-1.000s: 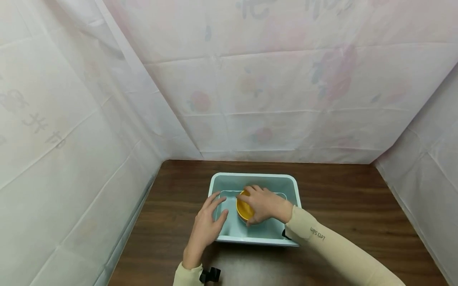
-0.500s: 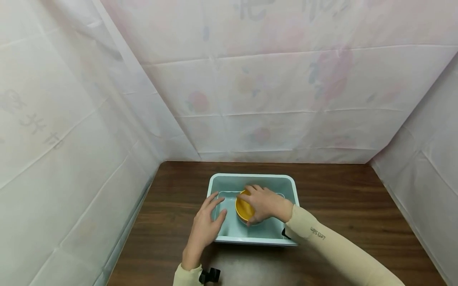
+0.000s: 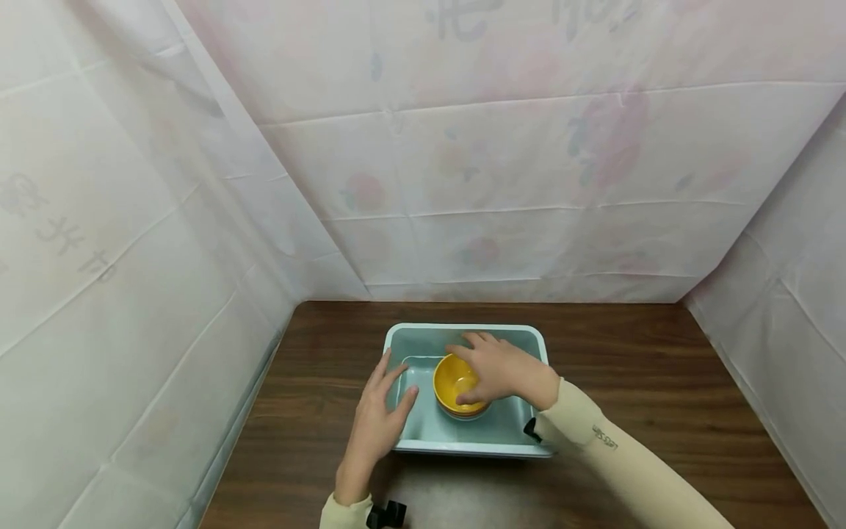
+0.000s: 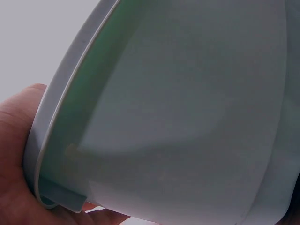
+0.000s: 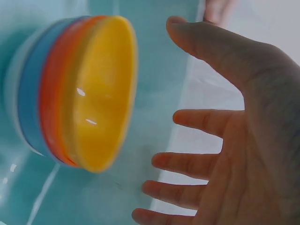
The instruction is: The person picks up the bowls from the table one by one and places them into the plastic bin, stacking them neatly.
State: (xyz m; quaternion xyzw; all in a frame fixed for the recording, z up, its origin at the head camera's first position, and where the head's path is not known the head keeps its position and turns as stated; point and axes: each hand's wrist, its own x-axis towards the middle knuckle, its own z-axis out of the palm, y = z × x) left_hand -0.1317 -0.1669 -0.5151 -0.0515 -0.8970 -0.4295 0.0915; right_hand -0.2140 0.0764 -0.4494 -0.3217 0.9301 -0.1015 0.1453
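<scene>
A yellow bowl [image 3: 452,380] tops a nested stack inside a pale blue-green rectangular tub [image 3: 471,447]. Below it, the right wrist view shows an orange bowl [image 5: 50,96], a blue bowl [image 5: 33,93] and a pale bowl [image 5: 13,89]. My right hand [image 3: 505,369] hovers over the stack's right side, fingers spread and nothing in them; in the right wrist view a gap separates it from the yellow rim. My left hand [image 3: 374,422] is at the tub's left edge, fingers extended over the rim and thumb apart. The left wrist view shows mostly the tub's outer wall [image 4: 187,103].
The tub stands on a dark brown wooden table [image 3: 628,353], which reaches out on both sides of it. Pale printed sheets [image 3: 529,184] hang behind the table and along its left and right sides. Black wrist cameras [image 3: 386,514] sit at both cuffs.
My right hand has let go of the bowl stack and moved slightly up and right, uncovering more of the yellow bowl. The stack stays in the tub; my left hand has hardly moved.
</scene>
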